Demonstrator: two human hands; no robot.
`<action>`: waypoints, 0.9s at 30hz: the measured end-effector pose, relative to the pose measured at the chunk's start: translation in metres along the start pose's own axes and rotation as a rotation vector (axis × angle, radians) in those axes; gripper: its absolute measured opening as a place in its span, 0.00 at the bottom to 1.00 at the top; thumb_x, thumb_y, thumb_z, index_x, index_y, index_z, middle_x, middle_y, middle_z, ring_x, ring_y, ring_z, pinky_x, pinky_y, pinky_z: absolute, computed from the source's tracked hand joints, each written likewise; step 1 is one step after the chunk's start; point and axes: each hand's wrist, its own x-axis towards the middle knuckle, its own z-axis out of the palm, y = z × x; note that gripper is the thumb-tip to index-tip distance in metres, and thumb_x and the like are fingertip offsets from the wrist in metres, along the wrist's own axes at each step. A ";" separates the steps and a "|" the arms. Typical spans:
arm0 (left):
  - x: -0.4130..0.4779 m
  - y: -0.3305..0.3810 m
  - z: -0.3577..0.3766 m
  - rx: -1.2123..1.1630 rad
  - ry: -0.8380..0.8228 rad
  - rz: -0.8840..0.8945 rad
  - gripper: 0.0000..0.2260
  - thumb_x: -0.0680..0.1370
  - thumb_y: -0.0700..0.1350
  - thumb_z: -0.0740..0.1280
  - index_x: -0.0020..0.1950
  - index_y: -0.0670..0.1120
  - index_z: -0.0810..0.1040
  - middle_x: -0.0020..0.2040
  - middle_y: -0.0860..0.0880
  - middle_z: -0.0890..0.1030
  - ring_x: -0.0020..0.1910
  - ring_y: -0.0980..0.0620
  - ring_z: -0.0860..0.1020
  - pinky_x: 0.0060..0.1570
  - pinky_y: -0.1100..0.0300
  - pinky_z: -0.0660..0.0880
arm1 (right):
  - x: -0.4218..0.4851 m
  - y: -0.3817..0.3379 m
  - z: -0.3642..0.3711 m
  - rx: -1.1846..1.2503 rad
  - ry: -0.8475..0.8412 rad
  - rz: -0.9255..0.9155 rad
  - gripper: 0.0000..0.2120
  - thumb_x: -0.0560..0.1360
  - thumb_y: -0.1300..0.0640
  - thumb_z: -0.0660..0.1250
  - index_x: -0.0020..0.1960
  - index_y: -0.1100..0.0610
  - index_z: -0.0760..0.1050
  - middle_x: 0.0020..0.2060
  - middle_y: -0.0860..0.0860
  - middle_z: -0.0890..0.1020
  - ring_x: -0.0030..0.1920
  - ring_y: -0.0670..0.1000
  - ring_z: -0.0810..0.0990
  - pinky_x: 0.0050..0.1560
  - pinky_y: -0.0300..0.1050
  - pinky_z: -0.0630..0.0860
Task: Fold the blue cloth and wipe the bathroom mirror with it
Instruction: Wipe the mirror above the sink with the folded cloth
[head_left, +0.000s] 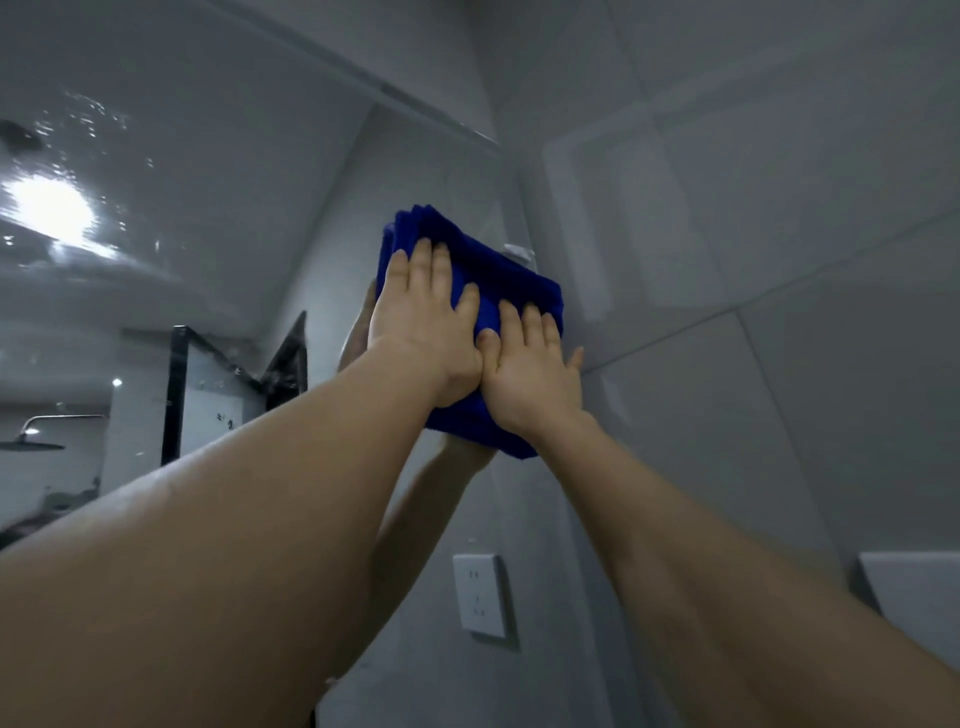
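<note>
A folded blue cloth (498, 270) lies flat against the bathroom mirror (218, 156) near the mirror's upper right corner. My left hand (421, 322) presses on the cloth's upper left part with fingers spread. My right hand (530, 369) presses on its lower right part, thumb touching the left hand. Both palms are flat on the cloth. Reflections of my arms show in the glass just behind and below the cloth. The mirror fills the left half of the view and carries water streaks and a bright light reflection.
Grey wall tiles (779, 260) stand to the right of the mirror's edge. A white wall socket (480, 597) sits below the cloth. A white box edge (909, 587) is at lower right. A shower head (31, 441) and a dark-framed opening (208, 384) appear reflected at left.
</note>
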 end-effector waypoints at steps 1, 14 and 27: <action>-0.002 0.002 0.000 0.000 -0.007 0.009 0.27 0.80 0.57 0.43 0.76 0.46 0.45 0.76 0.38 0.42 0.75 0.40 0.41 0.72 0.46 0.39 | -0.004 0.002 0.000 -0.005 -0.009 0.007 0.25 0.82 0.47 0.40 0.77 0.51 0.44 0.77 0.52 0.46 0.76 0.53 0.43 0.72 0.61 0.40; -0.046 0.036 0.006 0.057 -0.143 0.050 0.28 0.80 0.56 0.42 0.76 0.44 0.39 0.75 0.37 0.38 0.74 0.39 0.37 0.72 0.45 0.39 | -0.061 0.022 0.005 -0.019 -0.156 0.082 0.27 0.82 0.49 0.44 0.77 0.57 0.43 0.76 0.59 0.47 0.76 0.58 0.44 0.75 0.53 0.44; -0.063 -0.009 -0.008 0.100 -0.208 0.094 0.27 0.80 0.56 0.41 0.75 0.46 0.37 0.74 0.38 0.35 0.74 0.41 0.35 0.71 0.44 0.36 | -0.075 -0.028 0.014 -0.068 -0.090 0.138 0.37 0.71 0.42 0.30 0.76 0.58 0.43 0.76 0.58 0.49 0.76 0.59 0.46 0.74 0.55 0.47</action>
